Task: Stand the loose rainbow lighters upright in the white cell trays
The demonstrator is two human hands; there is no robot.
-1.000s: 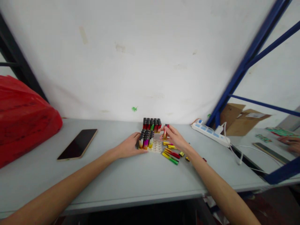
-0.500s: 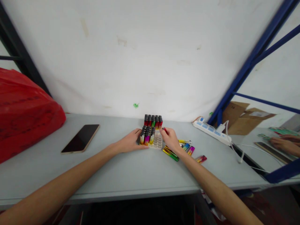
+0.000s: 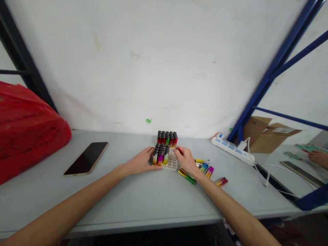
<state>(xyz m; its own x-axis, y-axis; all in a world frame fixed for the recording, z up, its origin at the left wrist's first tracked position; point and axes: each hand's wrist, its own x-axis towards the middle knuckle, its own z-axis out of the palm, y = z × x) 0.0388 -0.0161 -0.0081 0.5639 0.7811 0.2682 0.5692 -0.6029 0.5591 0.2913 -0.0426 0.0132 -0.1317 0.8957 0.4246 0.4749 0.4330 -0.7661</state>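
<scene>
Colourful lighters with black tops [image 3: 160,153] stand upright in several rows in the left part of a pale tray [image 3: 172,166]; its right part shows bare round pockets. My left hand [image 3: 140,161] is closed around the tray's left end, thumb along the front and fingers behind. Over the tray's right back corner, my right hand [image 3: 186,160] pinches a red lighter [image 3: 178,150], mostly hidden by the fingers. Directly behind stands another block of upright lighters [image 3: 167,138], mainly red. Loose lighters [image 3: 187,176] lie on the table beside and under my right wrist.
A phone [image 3: 86,159] lies at the left, near a big red plastic bag [image 3: 30,133]. To the right are a white power strip [image 3: 233,150] with cables, a blue metal frame [image 3: 266,78] and a cardboard box [image 3: 266,136]. Beyond the frame, another person's hand [image 3: 319,158] is visible.
The whole scene sits slightly lower as my head tilts up. My hands keep nearly the same places at the tray. The other person's hand at far right has moved rightward.
</scene>
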